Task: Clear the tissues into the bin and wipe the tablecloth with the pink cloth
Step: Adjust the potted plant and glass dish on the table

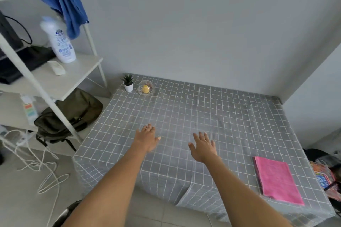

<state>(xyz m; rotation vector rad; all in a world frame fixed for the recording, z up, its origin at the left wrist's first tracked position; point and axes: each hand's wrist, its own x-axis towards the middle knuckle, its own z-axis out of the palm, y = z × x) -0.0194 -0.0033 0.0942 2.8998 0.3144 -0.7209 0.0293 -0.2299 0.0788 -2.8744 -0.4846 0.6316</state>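
Open hands (147,137) (203,146) over tablecloth (230,116); pink cloth (276,180) rightward

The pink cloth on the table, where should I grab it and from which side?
The pink cloth lies flat and folded near the tablecloth's front right corner. Probably pinch its near-left edge with the right hand, coming from the left: that hand is open, empty and closest, and nothing lies between.
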